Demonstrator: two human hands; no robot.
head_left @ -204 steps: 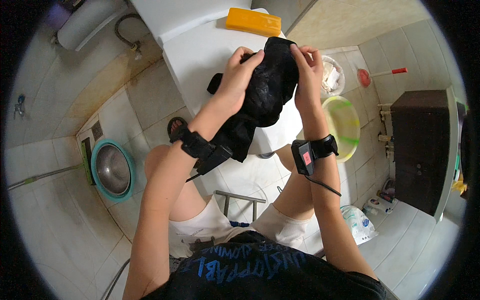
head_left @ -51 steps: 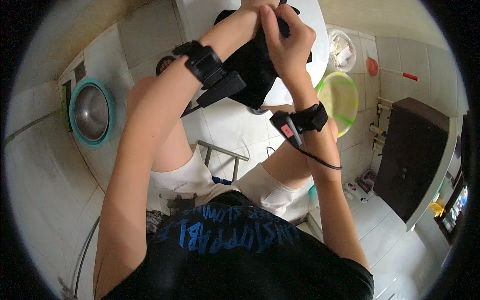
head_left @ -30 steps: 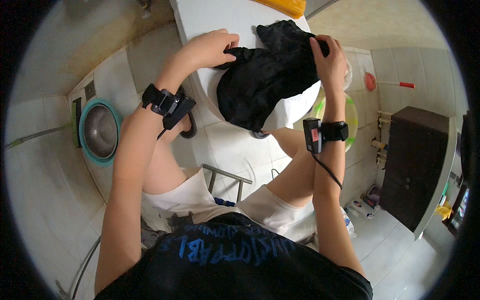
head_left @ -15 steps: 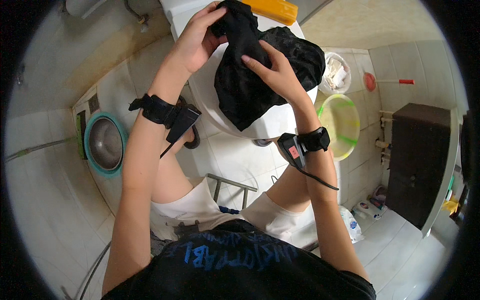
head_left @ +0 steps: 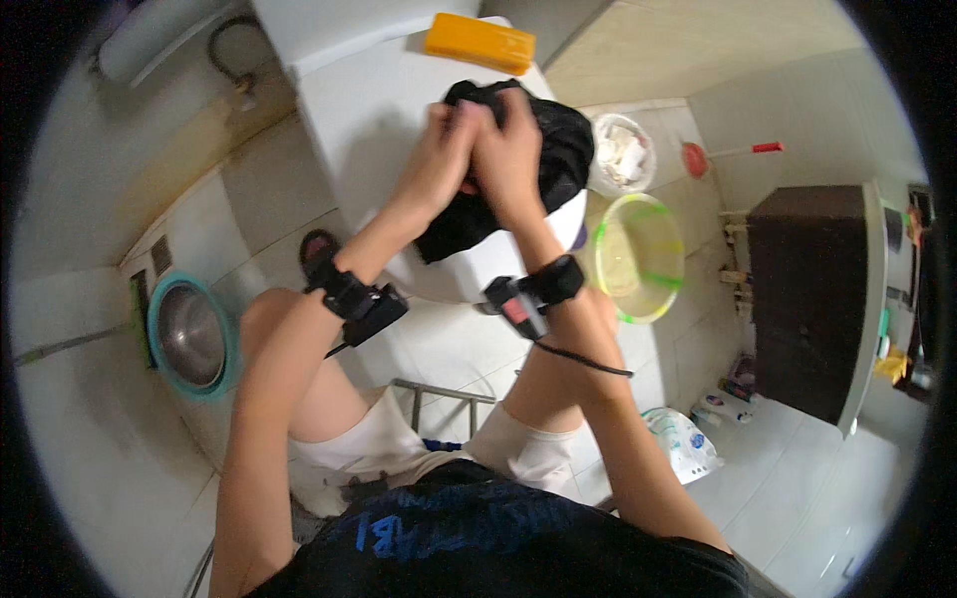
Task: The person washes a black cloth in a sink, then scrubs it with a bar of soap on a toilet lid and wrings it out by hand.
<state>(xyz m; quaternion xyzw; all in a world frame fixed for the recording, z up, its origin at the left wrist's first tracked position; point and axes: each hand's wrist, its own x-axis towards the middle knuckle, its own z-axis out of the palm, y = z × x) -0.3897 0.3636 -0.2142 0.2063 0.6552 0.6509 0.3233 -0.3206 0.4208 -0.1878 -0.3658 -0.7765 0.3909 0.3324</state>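
A crumpled black garment (head_left: 563,154) lies bunched on what looks like a white toilet lid (head_left: 354,115). My left hand (head_left: 441,164) and my right hand (head_left: 506,159) meet over it, knuckles almost touching. Both have their fingers closed round the black fabric, slightly blurred by motion. The garment's far edge shows beyond my fingertips, and part of it hangs below my wrists. Just past the garment rests an orange block (head_left: 478,44). On each wrist sits a black strap with a small boxy device and a cable.
A light green-rimmed basin (head_left: 638,259) and a waste bin (head_left: 623,154) with crumpled paper stand at the right. To the left is a teal-rimmed basin (head_left: 159,344) with a metal bowl inside. A red plunger (head_left: 695,159), a dark cabinet (head_left: 809,299) and a plastic bag (head_left: 683,444) are farther right.
My hands have come together and moved nearer to me, gathering the spread garment into a smaller bunch. The view has shifted, so the whole orange block now shows.
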